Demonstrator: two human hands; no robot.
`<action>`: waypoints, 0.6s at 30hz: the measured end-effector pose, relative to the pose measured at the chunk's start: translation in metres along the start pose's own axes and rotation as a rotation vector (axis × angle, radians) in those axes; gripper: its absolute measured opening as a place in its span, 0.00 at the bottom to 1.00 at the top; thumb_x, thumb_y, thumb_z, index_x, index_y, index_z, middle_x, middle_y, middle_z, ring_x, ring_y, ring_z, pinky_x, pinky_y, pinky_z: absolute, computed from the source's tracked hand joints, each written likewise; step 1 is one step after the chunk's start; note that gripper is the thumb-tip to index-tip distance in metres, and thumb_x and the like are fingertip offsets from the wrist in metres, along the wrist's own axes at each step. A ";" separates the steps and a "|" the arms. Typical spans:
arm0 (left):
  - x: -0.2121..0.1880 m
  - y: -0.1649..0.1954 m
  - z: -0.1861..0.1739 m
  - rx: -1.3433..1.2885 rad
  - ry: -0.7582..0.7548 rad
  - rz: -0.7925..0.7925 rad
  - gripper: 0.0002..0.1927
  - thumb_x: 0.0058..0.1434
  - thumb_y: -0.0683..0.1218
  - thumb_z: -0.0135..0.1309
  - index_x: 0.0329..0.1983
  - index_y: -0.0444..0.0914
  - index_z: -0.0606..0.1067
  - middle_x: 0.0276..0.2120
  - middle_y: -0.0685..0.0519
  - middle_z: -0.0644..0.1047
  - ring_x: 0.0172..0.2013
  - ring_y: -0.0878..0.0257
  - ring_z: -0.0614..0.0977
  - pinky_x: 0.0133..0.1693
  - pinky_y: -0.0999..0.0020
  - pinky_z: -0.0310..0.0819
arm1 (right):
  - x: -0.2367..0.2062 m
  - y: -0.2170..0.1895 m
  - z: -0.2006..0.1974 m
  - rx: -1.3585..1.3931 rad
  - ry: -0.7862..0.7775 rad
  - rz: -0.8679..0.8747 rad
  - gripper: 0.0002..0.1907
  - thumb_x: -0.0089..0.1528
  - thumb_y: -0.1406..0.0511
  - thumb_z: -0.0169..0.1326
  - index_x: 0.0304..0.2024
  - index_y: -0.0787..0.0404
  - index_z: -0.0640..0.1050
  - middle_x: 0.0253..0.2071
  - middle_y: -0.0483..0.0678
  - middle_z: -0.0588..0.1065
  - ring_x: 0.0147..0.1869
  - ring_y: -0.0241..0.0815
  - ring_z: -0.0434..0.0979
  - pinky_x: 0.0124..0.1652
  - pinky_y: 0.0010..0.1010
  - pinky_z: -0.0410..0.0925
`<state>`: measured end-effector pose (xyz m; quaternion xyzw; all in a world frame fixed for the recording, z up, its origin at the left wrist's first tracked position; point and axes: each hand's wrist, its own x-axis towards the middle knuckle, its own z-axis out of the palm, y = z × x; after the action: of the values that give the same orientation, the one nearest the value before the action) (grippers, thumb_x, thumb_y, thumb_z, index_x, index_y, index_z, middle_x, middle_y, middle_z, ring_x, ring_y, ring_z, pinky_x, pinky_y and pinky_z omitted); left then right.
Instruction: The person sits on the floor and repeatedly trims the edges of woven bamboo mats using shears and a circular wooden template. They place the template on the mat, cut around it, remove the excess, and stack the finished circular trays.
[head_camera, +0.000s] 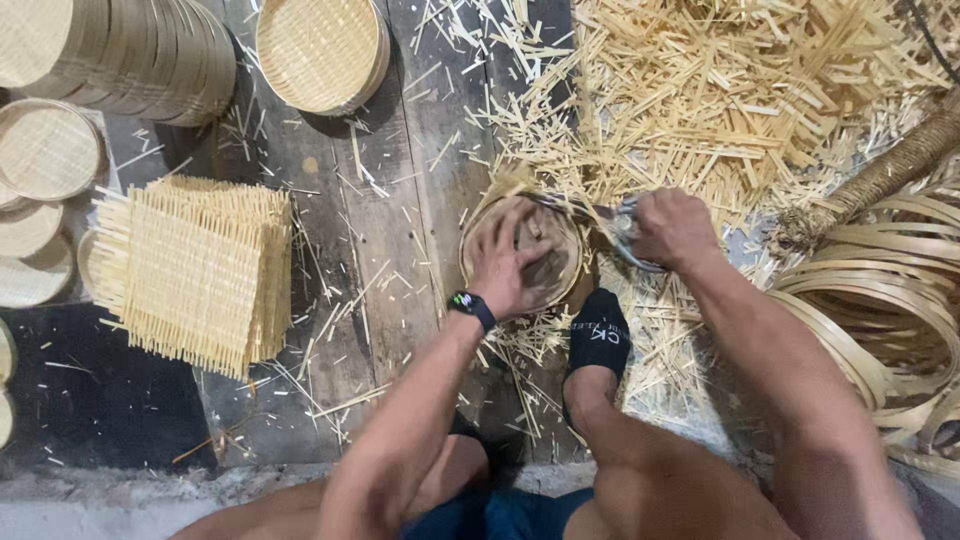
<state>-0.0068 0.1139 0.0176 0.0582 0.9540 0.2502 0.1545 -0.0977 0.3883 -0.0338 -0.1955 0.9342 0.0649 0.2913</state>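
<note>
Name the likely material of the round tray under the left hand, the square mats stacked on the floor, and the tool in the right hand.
Round tray: seemingly woven bamboo strips in a bent rim, pale and unvarnished. Square mats: the same pale splints, plaited, with loose ends bristling at the edges. Tool: probably metal shears, going by the grey, dull shine. The left hand presses the tray; the right hand grips the tool.

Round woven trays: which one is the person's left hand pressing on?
The round tray at centre, under the left hand and beside the black-socked foot; the other trays lie untouched at upper left.
</note>
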 end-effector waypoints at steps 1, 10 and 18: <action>-0.004 0.006 0.006 0.050 0.062 -0.049 0.43 0.37 0.50 0.72 0.61 0.63 0.74 0.70 0.44 0.55 0.71 0.38 0.56 0.69 0.33 0.44 | -0.004 0.006 -0.001 0.030 0.002 0.003 0.17 0.65 0.54 0.53 0.46 0.59 0.77 0.39 0.52 0.75 0.43 0.45 0.75 0.43 0.39 0.72; -0.010 0.023 0.034 -0.275 0.393 -0.176 0.51 0.47 0.50 0.66 0.76 0.47 0.59 0.70 0.31 0.55 0.70 0.31 0.56 0.69 0.40 0.51 | 0.004 -0.008 0.001 -0.056 0.292 -0.031 0.27 0.54 0.45 0.56 0.36 0.62 0.76 0.29 0.49 0.69 0.33 0.44 0.69 0.35 0.36 0.70; -0.005 0.001 0.021 -0.154 0.188 -0.004 0.53 0.37 0.46 0.65 0.72 0.51 0.62 0.69 0.37 0.59 0.68 0.35 0.59 0.68 0.41 0.52 | -0.010 0.020 0.013 -0.030 0.325 -0.067 0.28 0.60 0.45 0.55 0.37 0.64 0.78 0.33 0.54 0.73 0.40 0.48 0.75 0.39 0.41 0.73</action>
<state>0.0052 0.1236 0.0019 0.0206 0.9423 0.3270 0.0688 -0.0916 0.4132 -0.0381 -0.2388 0.9609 0.0368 0.1355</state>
